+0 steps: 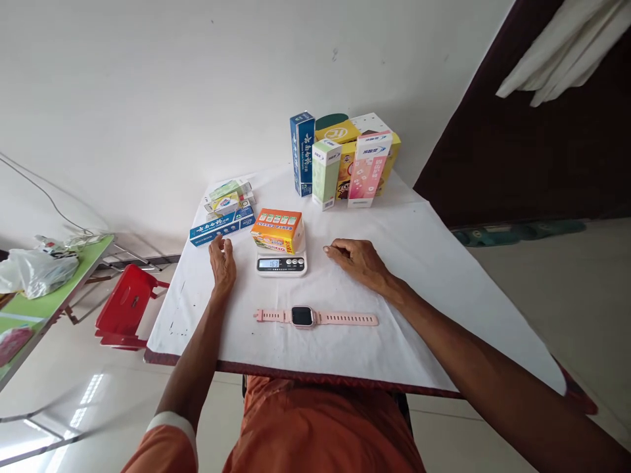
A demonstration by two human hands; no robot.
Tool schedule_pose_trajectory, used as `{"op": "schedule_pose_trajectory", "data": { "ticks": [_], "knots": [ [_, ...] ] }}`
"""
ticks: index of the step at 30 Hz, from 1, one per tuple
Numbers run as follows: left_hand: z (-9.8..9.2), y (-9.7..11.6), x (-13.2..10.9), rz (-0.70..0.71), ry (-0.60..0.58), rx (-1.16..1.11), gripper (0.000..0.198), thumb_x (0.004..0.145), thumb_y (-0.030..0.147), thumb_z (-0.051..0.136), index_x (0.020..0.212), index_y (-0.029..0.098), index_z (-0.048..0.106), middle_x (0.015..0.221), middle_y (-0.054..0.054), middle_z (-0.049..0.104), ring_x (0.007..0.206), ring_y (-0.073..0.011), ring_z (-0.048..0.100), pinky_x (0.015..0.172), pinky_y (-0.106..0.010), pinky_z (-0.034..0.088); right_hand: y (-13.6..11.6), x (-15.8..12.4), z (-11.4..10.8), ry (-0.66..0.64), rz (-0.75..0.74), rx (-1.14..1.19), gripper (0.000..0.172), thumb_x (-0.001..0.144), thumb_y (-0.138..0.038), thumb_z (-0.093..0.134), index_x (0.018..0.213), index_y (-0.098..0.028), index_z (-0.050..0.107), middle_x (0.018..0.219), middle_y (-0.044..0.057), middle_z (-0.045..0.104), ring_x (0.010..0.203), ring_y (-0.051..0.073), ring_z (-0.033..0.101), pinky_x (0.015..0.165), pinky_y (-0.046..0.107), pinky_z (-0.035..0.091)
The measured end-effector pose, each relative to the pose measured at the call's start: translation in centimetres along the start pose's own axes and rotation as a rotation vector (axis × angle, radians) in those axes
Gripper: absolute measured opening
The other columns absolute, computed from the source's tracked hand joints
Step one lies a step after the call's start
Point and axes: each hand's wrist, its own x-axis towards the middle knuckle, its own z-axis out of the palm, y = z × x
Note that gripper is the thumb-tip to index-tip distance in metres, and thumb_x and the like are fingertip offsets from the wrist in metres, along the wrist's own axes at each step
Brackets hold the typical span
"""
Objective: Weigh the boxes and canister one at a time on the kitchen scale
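Observation:
An orange box [277, 226] rests on a small white kitchen scale [282, 264], whose lit display seems to read 163. To the left of the scale, my left hand [223, 263] is open and holds nothing, its fingertips close to a blue toothpaste box [221, 225]. My right hand [357, 259] lies on the tabletop right of the scale, fingers curled in and thumb pointing left, with nothing visible in it. Nearer to me, a pink smartwatch [302, 316] lies flat with its strap stretched out to both sides.
Small cartons [229, 196] are piled behind the blue box. Along the wall stand a tall blue box [302, 154], a green-white box [326, 174], a pink box [369, 169] and yellow boxes [340, 133]. A red chair [125, 305] and a green table [93, 263] are at left.

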Motion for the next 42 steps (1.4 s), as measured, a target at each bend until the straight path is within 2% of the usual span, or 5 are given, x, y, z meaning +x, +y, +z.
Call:
{"op": "schedule_pose_trajectory", "data": {
  "ticks": [6, 12, 18, 30, 42],
  "knots": [
    [-0.7, 1.8, 0.7, 0.077, -0.115, -0.071, 0.06, 0.105, 0.055, 0.051, 0.156, 0.023, 0.043, 0.154, -0.018, 0.055, 0.139, -0.0263, 0.057, 0.114, -0.042, 0.048, 0.3, 0.1, 0.1, -0.007, 0.0, -0.004, 0.041, 0.093, -0.052, 0.051, 0.064, -0.024, 0.042, 0.06, -0.001, 0.044, 0.062, 0.016, 0.042, 0.066, 0.033, 0.035],
    [-1.3, 8.8, 3.7, 0.501, -0.505, 0.108, 0.109, 0.072, 0.062, 0.091, 0.162, 0.029, 0.04, 0.167, -0.016, 0.041, 0.159, -0.0372, 0.034, 0.128, -0.053, 0.032, 0.1, 0.0, -0.1, -0.009, -0.008, -0.011, 0.045, 0.096, -0.056, 0.053, 0.066, -0.024, 0.05, 0.061, 0.001, 0.054, 0.061, 0.017, 0.046, 0.063, 0.033, 0.037],
    [0.2, 12.1, 5.4, 0.62, -0.78, 0.343, 0.116, 0.057, 0.048, 0.098, 0.158, 0.028, 0.046, 0.157, -0.015, 0.051, 0.152, -0.0422, 0.041, 0.128, -0.058, 0.028, -0.1, -0.1, -0.2, -0.024, -0.027, -0.016, 0.042, 0.097, -0.052, 0.052, 0.066, -0.024, 0.047, 0.062, 0.001, 0.055, 0.061, 0.018, 0.047, 0.064, 0.033, 0.038],
    [1.6, 12.2, 6.4, 0.679, -0.851, 0.488, 0.097, 0.058, 0.036, 0.096, 0.145, 0.027, 0.055, 0.14, -0.012, 0.058, 0.135, -0.041, 0.051, 0.117, -0.056, 0.039, -0.1, -0.1, -0.2, -0.029, -0.006, -0.014, 0.039, 0.094, -0.05, 0.053, 0.066, -0.025, 0.047, 0.062, 0.002, 0.054, 0.063, 0.019, 0.049, 0.066, 0.034, 0.037],
    [-9.2, 3.9, 9.0, 0.378, -0.567, 0.516, 0.086, 0.062, 0.045, 0.087, 0.138, 0.024, 0.053, 0.135, -0.011, 0.058, 0.132, -0.036, 0.051, 0.117, -0.051, 0.043, 0.3, 0.2, 0.1, -0.017, -0.019, -0.012, 0.038, 0.093, -0.05, 0.053, 0.066, -0.024, 0.049, 0.065, 0.003, 0.059, 0.063, 0.019, 0.05, 0.067, 0.034, 0.038]
  ]
}}
